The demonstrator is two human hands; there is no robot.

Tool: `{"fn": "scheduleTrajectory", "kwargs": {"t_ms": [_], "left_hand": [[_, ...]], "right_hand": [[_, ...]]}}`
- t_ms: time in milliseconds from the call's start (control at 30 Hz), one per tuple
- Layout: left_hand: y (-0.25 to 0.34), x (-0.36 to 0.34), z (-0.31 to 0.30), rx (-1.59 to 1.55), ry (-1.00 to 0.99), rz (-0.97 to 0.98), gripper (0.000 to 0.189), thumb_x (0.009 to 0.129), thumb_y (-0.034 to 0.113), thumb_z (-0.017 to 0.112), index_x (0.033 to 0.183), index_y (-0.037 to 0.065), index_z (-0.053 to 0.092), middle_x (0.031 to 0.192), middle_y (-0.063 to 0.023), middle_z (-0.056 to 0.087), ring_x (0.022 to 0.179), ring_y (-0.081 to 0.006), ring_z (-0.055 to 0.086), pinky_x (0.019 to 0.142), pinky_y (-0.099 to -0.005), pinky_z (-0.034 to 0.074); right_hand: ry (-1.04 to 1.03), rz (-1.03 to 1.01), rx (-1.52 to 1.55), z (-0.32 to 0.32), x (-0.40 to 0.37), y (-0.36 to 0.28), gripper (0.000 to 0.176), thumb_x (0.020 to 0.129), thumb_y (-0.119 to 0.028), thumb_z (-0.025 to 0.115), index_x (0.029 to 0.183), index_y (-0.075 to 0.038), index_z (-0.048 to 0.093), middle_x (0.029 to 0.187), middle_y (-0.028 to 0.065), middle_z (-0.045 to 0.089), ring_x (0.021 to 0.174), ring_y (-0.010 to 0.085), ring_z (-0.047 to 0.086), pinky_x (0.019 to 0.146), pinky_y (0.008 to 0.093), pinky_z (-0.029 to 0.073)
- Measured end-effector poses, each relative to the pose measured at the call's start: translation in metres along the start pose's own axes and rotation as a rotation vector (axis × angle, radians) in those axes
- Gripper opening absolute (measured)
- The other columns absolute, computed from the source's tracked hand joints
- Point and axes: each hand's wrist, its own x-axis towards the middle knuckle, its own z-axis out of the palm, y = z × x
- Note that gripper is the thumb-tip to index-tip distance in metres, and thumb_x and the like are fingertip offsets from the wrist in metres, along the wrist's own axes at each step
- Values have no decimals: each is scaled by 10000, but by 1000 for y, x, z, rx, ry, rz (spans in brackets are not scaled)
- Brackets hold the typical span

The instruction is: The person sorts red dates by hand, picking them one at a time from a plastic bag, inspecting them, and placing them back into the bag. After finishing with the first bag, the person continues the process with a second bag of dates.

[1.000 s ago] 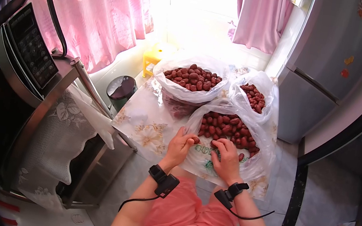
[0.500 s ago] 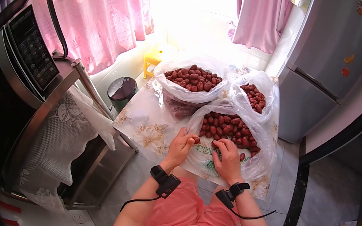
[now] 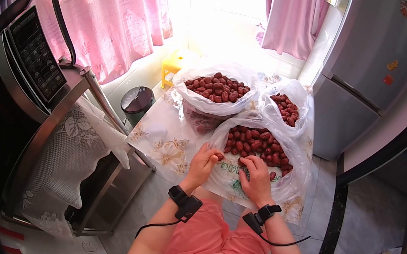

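While at rim, date in fingers

My left hand curls its fingers a little tighter over the date at the bag's near rim.

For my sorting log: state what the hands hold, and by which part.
Left hand pinches one red date by its end. Right hand lies on the plastic bag; any grip cannot be told.
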Motion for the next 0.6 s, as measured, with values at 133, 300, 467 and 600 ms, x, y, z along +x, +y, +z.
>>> {"fn": "scheduleTrajectory", "kwargs": {"t_ms": [133,300,467,600], "left_hand": [[13,1,-3,-35,-3,-44,238,1002,302,668,1046,72,714,1022,-121,592,950,-328,638,837,-387,505],[27,0,-3,106,28,-17,367,661,60,851,995,96,705,1019,-104,569,996,-336,627,858,-403,496],[32,-1,-3,94,0,-75,348,662,60,859,969,78,697,1039,-111,564,1047,-316,599,924,-384,470],[33,-1,-3,133,-10,-69,333,702,137,879,990,80,721,1047,-123,574,1042,-322,607,921,-385,475]], "right_hand": [[2,-1,0,0,0,1,335,822,-62,733,1150,-50,663,1143,101,614,1072,328,603,928,433,485],[13,-13,11,1,0,2,268,823,-47,724,1081,-52,653,1108,104,622,1047,328,609,906,433,486],[22,-38,26,2,0,4,212,820,-30,712,1014,-53,632,1049,109,628,1009,333,612,874,435,487],[31,-34,22,2,1,3,213,818,-26,707,1016,-52,634,1038,115,628,999,338,611,865,439,487]]}}
